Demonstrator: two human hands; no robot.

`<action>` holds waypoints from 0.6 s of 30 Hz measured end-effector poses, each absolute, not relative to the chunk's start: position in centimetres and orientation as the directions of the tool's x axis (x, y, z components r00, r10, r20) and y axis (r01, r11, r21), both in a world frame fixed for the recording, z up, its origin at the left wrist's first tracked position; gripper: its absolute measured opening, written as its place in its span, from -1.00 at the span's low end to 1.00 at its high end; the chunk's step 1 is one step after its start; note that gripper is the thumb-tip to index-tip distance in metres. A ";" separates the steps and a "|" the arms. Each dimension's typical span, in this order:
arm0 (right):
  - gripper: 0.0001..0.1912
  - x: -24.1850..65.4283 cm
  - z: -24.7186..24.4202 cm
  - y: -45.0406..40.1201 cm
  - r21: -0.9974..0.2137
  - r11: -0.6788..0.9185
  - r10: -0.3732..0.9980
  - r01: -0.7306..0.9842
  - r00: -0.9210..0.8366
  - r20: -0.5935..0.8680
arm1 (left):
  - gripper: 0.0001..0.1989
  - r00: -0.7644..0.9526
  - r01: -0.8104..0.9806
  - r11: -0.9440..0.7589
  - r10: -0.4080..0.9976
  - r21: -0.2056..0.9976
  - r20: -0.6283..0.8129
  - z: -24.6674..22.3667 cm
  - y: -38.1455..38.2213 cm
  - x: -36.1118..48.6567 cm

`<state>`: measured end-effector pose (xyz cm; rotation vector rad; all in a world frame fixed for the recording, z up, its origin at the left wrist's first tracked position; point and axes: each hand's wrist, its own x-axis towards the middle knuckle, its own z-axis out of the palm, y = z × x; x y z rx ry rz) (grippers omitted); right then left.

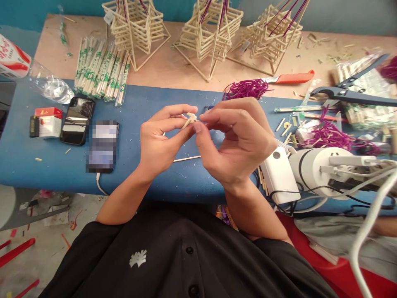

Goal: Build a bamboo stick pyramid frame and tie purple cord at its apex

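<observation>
Over the middle of the blue mat [124, 174], my left hand [166, 138] pinches a small pale wooden piece [192, 118] between thumb and fingers. My right hand [235, 140] meets it from the right, thumb and fingertips pressed together at the piece's right side. Whatever the right fingertips grip is too small to make out. A thin wooden stick [187, 159] lies on the mat below the hands. Just beyond the right hand is a bundle of purple cord [246, 88], beside a knife with an orange handle [294, 78].
Three stick structures [136, 31] stand along the back. Wrapped chopsticks [102, 68], a phone [102, 147], a black case [77, 120] and a cigarette box [51, 122] lie left. At right are a cutter [347, 93], a white power bank [281, 174] and a cabled power strip [316, 169].
</observation>
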<state>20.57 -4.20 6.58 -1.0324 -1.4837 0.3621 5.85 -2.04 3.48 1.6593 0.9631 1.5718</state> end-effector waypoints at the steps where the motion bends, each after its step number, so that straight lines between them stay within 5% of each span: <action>1: -0.87 20.6 6.6 -4.2 -0.743 0.556 0.760 0.374 0.135 0.636 | -0.87 0.013 0.074 -0.517 0.855 0.853 0.518 3.5 -2.0 5.9; 12: -0.88 20.9 6.9 -3.4 -0.844 0.473 0.848 0.254 0.129 0.514 | -0.79 -0.007 0.063 -0.485 0.874 0.872 0.487 4.0 -2.2 6.2; 18: -0.82 21.6 6.3 -2.3 -0.934 0.336 0.942 -0.124 0.045 0.333 | -0.79 -0.004 0.084 -0.486 0.873 0.870 0.488 3.8 -2.2 6.1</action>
